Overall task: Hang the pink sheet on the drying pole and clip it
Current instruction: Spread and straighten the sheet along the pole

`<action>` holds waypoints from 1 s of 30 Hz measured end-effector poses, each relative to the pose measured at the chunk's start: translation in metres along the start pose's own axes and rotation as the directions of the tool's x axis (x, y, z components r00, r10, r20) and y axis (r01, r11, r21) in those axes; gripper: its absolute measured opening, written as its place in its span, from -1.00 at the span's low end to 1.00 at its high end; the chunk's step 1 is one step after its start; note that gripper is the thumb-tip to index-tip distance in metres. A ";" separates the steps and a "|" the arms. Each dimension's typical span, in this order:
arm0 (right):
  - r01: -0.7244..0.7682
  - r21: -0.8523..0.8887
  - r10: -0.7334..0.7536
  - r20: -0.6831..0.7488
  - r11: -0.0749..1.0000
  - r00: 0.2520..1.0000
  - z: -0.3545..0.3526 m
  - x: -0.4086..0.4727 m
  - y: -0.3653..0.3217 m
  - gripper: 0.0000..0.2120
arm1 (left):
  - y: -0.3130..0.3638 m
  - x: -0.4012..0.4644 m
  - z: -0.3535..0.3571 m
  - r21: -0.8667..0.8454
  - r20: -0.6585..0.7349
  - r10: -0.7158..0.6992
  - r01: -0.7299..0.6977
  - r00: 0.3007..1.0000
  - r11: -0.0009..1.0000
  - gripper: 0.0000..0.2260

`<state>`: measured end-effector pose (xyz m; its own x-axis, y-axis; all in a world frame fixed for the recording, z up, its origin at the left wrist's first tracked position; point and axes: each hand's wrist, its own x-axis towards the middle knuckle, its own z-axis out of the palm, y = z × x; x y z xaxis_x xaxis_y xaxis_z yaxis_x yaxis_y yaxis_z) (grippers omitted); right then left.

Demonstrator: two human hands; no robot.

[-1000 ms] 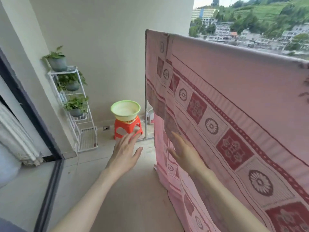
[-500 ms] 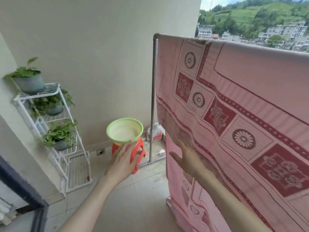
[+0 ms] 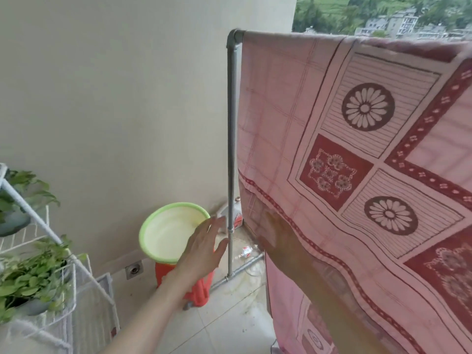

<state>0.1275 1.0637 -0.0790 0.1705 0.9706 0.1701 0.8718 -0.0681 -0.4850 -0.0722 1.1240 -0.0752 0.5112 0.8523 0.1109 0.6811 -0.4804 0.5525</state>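
The pink sheet (image 3: 357, 154) with dark red flower squares hangs draped over the grey metal drying pole (image 3: 232, 123), its left edge close to the upright post. My left hand (image 3: 204, 247) is stretched out flat in front of the green basin, fingers straight, holding nothing, just left of the post. My right hand (image 3: 275, 236) has gone under the front layer of the sheet and shows only as a dim shape through the fabric; its fingers cannot be made out. No clip is in view.
A green-rimmed basin (image 3: 163, 233) sits on an orange stool (image 3: 196, 290) by the wall. A white wire plant rack (image 3: 38, 251) with potted plants stands at the left. A bottle (image 3: 233, 213) and small litter lie at the post's base on the tiled floor.
The view has moved closer to the post and the basin. My right hand has slipped behind the sheet's front layer. My left hand has reached further forward toward the post.
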 end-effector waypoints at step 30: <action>-0.527 -0.134 0.197 -0.828 0.839 0.525 0.014 0.249 -0.085 -0.42 | 0.033 0.350 -0.146 -0.911 -0.025 0.521 -0.234 0.853 0.340 -0.82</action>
<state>0.0898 1.3142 -0.0077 0.6418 0.3048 0.7037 0.7033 -0.5998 -0.3816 0.0528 1.4362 0.1021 0.7781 0.4819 0.4029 -0.3656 -0.1741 0.9143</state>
